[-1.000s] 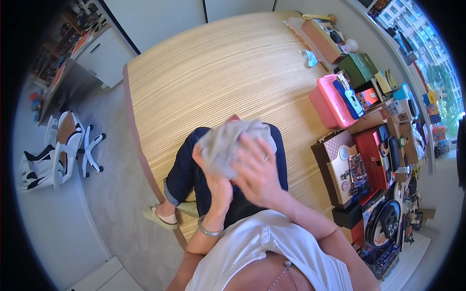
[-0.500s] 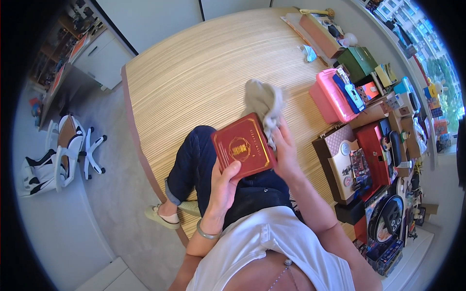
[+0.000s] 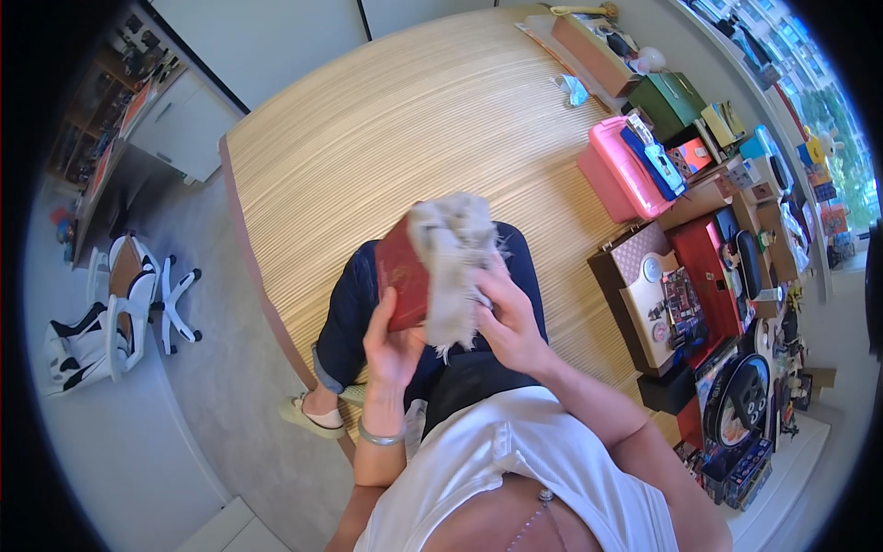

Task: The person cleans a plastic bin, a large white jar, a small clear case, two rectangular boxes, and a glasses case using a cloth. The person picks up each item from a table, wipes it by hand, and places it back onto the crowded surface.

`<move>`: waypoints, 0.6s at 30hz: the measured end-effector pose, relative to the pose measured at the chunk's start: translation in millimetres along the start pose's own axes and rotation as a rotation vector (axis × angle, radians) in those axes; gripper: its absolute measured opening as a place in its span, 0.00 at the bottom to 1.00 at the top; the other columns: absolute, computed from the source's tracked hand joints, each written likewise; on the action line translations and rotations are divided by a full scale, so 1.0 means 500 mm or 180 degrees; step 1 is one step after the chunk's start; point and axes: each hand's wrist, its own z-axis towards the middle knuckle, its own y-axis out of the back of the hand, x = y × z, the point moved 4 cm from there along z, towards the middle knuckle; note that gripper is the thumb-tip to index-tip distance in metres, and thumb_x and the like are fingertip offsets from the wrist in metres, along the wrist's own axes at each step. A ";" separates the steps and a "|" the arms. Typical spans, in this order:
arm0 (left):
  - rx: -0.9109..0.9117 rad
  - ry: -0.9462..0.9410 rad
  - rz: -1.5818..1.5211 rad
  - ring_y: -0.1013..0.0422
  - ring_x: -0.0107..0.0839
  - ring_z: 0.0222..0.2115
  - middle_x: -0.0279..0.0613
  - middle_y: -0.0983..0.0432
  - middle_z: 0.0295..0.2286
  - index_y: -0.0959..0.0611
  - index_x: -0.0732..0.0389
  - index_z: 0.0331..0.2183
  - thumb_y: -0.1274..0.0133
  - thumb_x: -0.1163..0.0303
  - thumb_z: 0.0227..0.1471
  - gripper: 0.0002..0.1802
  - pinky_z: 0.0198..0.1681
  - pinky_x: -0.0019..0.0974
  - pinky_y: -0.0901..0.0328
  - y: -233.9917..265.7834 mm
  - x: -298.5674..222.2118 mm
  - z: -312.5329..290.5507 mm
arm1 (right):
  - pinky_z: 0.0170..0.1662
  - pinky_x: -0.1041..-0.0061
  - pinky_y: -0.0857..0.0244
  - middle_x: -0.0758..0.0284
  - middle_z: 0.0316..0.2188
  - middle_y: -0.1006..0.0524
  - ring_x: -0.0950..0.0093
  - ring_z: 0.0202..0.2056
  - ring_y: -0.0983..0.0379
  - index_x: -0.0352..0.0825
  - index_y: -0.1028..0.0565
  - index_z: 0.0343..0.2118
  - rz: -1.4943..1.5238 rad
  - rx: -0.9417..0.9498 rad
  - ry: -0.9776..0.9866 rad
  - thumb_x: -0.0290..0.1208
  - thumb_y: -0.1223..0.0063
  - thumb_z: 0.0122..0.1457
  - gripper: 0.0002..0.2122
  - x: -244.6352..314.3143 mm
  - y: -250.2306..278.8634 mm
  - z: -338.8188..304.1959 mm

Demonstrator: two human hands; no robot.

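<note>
A square dark red box (image 3: 397, 276) with gold print is held above my lap, tilted. My left hand (image 3: 394, 342) grips its lower left corner, thumb on the front face. A frayed beige-grey cloth (image 3: 451, 262) drapes over the right part of the box and hides much of that face. My right hand (image 3: 509, 317) is closed on the cloth's right side, pressing it against the box. The box and cloth are slightly smeared by motion.
I sit on a wide ribbed mat (image 3: 368, 138). Along the right stand a pink bin (image 3: 607, 175), a green box (image 3: 664, 103), a brown case (image 3: 625, 294) and many small items. A blue face mask (image 3: 575, 90) lies farther back. A white swivel chair (image 3: 120, 304) stands on the floor at left.
The cloth has come from behind the box's far right edge onto its front, covering the gold emblem. My right hand moved left and nearer; the box shifted slightly left and turned.
</note>
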 end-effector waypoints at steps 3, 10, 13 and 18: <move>0.0091 0.0082 0.0288 0.33 0.44 0.51 0.47 0.33 0.53 0.37 0.63 0.58 0.63 0.57 0.61 0.29 0.49 0.48 0.34 -0.012 -0.003 -0.004 | 0.60 0.73 0.50 0.58 0.59 0.39 0.70 0.59 0.43 0.28 0.31 0.52 0.0778 -0.0277 -0.0939 0.29 0.53 0.62 0.17 -0.022 0.001 0.047; 0.0219 0.0586 -0.1152 0.37 0.51 0.54 0.50 0.36 0.54 0.36 0.61 0.58 0.59 0.54 0.56 0.32 0.54 0.57 0.39 0.021 0.044 -0.022 | 0.47 0.78 0.32 0.69 0.44 0.25 0.79 0.44 0.27 0.33 0.35 0.56 0.3247 -0.0992 -0.2156 0.34 0.62 0.67 0.17 -0.134 0.017 0.031; 0.0137 0.0226 -0.0948 0.38 0.55 0.53 0.53 0.34 0.52 0.34 0.64 0.56 0.60 0.51 0.57 0.32 0.58 0.54 0.44 0.006 0.024 -0.019 | 0.49 0.75 0.33 0.68 0.47 0.27 0.77 0.47 0.28 0.33 0.38 0.58 0.2857 -0.1210 -0.1956 0.34 0.62 0.66 0.19 -0.142 0.026 -0.024; -0.0053 0.0171 -0.0502 0.36 0.41 0.53 0.47 0.34 0.54 0.34 0.61 0.57 0.53 0.58 0.56 0.30 0.56 0.47 0.39 0.002 0.030 -0.015 | 0.62 0.62 0.53 0.53 0.60 0.45 0.58 0.62 0.48 0.32 0.40 0.60 0.0363 -0.0392 -0.0174 0.31 0.46 0.57 0.28 -0.028 -0.023 -0.035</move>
